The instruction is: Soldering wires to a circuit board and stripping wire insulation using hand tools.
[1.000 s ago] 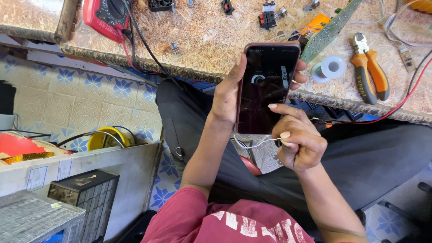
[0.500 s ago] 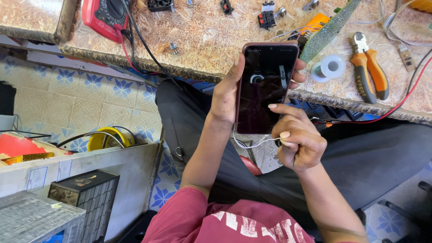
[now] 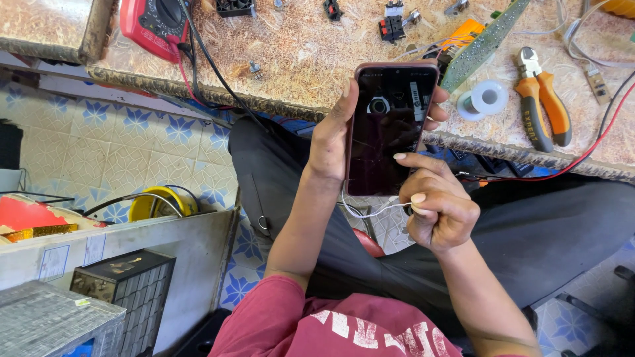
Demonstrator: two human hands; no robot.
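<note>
A dark phone (image 3: 390, 129) is gripped by the left hand (image 3: 331, 142), while a white cable (image 3: 370, 210) is pinched by the right hand (image 3: 440, 208) at the phone's six o'clock.

Hands: two, the left hand (image 3: 331, 142) gripping, the right hand (image 3: 440, 208) just below it
Phones: one dark smartphone (image 3: 390, 125) in the left hand
White cables: one thin cable (image 3: 370, 211) pinched by the right hand
Pliers: one orange-handled pair (image 3: 542, 99), right of the hands
Solder reels: one white reel (image 3: 486, 98) beside the phone
Multimeters: one red meter (image 3: 155, 23), far left of the hands
Circuit boards: one green board (image 3: 483, 43) above the phone
Yellow cable coils: one coil (image 3: 155, 205), left of the hands
</note>
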